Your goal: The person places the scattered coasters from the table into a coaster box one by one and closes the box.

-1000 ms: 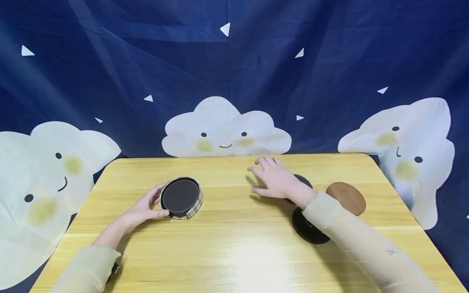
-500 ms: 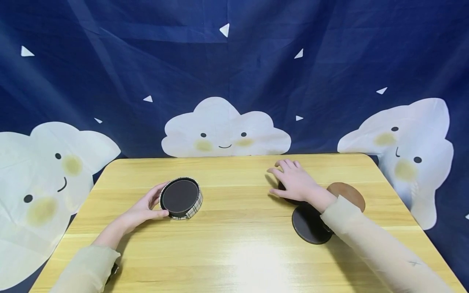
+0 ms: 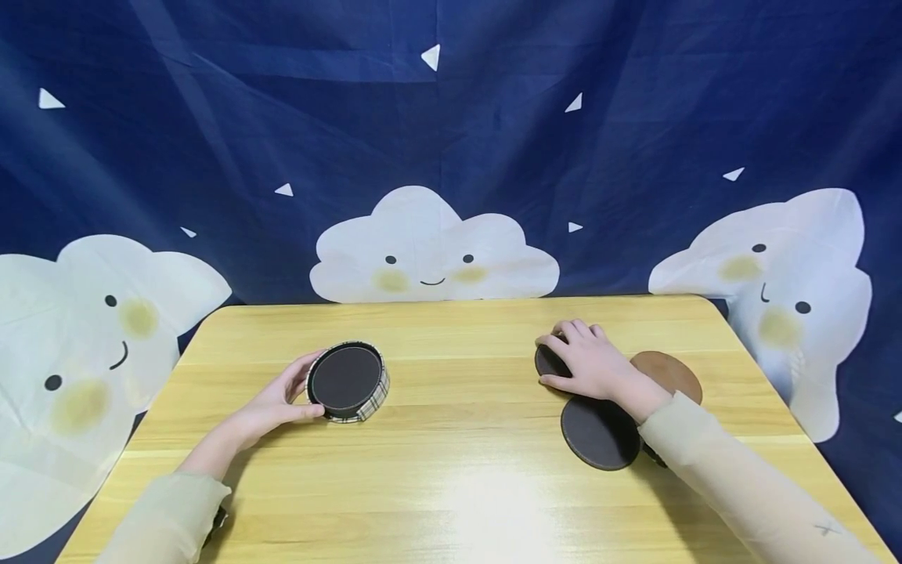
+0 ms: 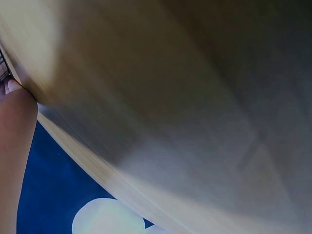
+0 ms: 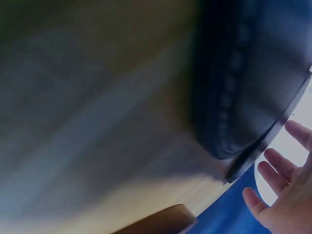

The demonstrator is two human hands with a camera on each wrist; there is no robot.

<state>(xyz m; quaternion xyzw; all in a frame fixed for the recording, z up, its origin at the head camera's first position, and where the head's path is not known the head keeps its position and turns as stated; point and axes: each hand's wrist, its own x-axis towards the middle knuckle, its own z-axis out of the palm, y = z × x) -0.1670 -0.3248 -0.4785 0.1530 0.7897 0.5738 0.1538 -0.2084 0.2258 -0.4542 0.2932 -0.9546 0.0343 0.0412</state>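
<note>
Left hand (image 3: 285, 395) grips the holder (image 3: 376, 398); right hand (image 3: 595, 365) spreads over the far disc (image 3: 548, 363).
Nearest, beige sleeves (image 3: 747, 479) reach in over the wooden table (image 3: 437, 446). The dark front disc (image 3: 600, 435) lies flat on the table's right half, just before the right wrist. At left, the round, plaid-sided holder has a dark inner disc (image 3: 345, 377) in it; the thumb on its near rim and the fingers round its left side grasp it. Beyond the front disc, the right fingers are released, spread and loosely bent over the dark far disc, partly hiding it; whether they touch it I cannot tell. The brown disc (image 3: 672, 377) lies right of that hand, partly covered by the wrist. Behind hangs blue cloth (image 3: 437, 117) with smiling clouds (image 3: 423, 223).
</note>
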